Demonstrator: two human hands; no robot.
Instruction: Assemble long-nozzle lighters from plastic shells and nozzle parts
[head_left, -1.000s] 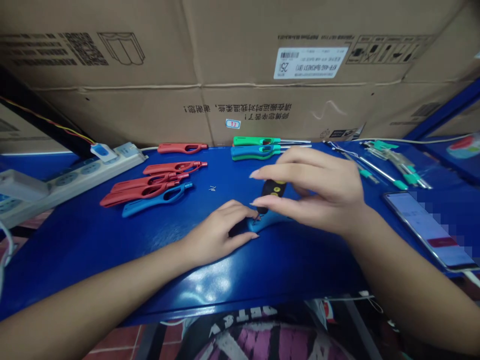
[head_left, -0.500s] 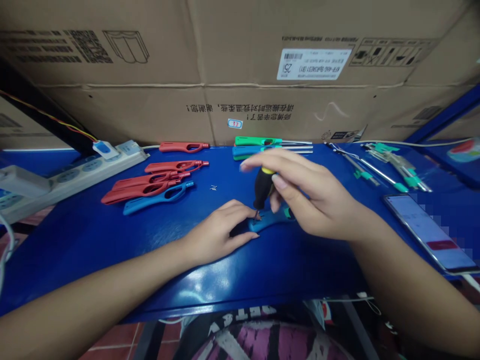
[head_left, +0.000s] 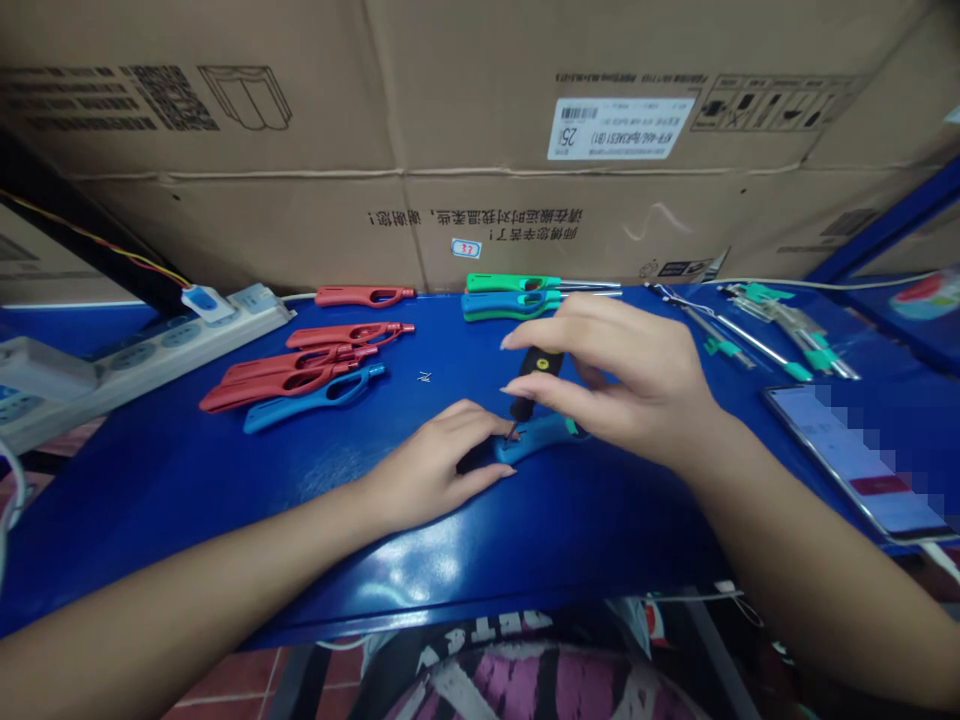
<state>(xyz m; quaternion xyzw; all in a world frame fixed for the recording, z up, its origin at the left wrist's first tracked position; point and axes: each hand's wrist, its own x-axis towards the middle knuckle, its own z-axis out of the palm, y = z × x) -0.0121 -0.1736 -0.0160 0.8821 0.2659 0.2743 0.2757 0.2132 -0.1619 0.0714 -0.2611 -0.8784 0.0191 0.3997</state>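
One blue casing (head_left: 541,434) (flat) pinned by left hand (head_left: 435,465); right hand (head_left: 637,390) grips black-yellow screwdriver (head_left: 535,372).

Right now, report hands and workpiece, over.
Left hand pins blue lighter casing flat on bench. Right hand grips screwdriver, tip on casing. Loose screws lie beyond, apart; phone at right.

Bright, even light leaves soft glare on the bench (head_left: 420,575) below the left grip (head_left: 442,465). Fingers (head_left: 559,335) of the right grip (head_left: 637,385) blur; edges bow.
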